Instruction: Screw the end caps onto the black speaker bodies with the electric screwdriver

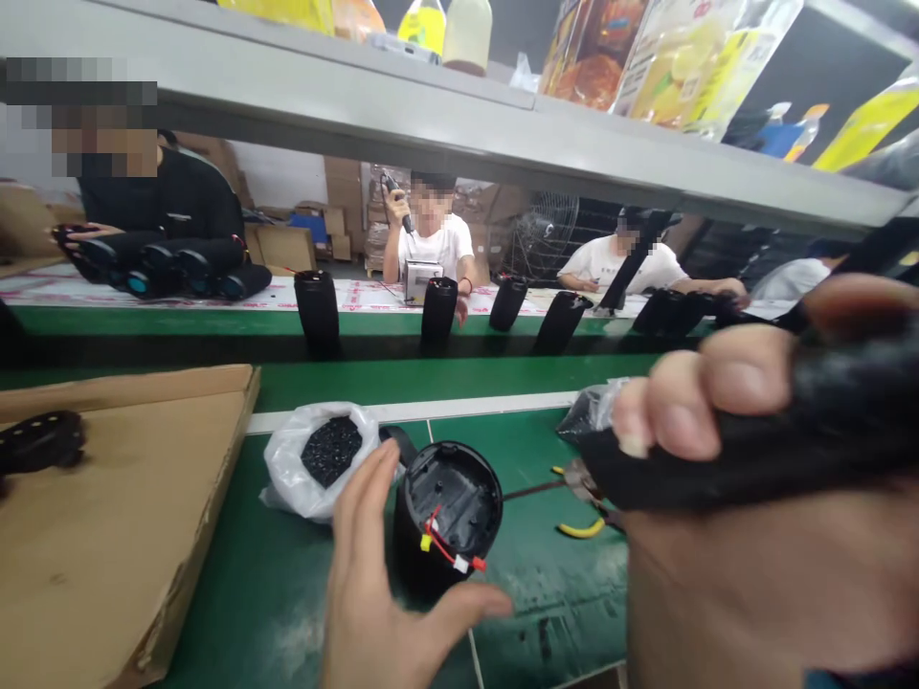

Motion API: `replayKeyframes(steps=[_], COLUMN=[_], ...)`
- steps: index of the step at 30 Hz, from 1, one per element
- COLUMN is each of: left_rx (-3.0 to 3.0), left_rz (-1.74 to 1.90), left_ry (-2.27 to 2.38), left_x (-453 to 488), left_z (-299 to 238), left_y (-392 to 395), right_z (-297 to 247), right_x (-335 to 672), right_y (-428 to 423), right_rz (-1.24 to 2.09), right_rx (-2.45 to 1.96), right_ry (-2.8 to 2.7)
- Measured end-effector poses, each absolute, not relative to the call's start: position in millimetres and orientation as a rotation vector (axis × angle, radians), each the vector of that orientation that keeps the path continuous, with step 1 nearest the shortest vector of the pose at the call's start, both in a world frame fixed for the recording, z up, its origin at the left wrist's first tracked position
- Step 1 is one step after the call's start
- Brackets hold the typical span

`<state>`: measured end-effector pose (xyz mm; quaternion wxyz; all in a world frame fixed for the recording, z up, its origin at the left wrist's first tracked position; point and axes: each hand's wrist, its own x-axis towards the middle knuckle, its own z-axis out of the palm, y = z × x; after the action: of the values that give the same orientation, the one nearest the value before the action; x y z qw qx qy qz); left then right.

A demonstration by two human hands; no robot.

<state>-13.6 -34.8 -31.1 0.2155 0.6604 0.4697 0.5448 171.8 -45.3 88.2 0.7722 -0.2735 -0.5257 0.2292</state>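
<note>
My left hand [398,593] reaches around the near left side of a black cylindrical speaker housing [452,498], thumb and fingers spread apart. Whether it touches the housing I cannot tell. The housing stands upright with its recessed end up, and red wires with small yellow, white and red connectors [459,563] hang over its near rim. At the right, close to the camera and blurred, my right hand [707,402] is wrapped around a black electric screwdriver [682,469]. A thin dark shaft [535,490] runs from its direction toward the housing's right side.
A bag of black screws [331,450] stands left of the housing, a second plastic bag [589,411] behind. Yellow-handled pliers [583,528] lie right. A cardboard box [107,536] fills the left. Several black housings [317,311] line the far bench before co-workers; a shelf [459,86] crosses above.
</note>
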Motion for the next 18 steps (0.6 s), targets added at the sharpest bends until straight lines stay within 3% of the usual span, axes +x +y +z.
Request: replayKeyframes(steps=[8, 18], left_rx=[1.747, 1.856], left_rz=[1.563, 1.657], left_ry=[1.174, 1.200], left_x=[8, 9], left_z=[-54, -55], left_y=[-18, -16], right_z=[105, 98], right_x=[116, 108], right_y=[4, 24], right_rz=[0.754, 0.804], right_rx=[-0.699, -0.742], right_ry=[-1.039, -1.068])
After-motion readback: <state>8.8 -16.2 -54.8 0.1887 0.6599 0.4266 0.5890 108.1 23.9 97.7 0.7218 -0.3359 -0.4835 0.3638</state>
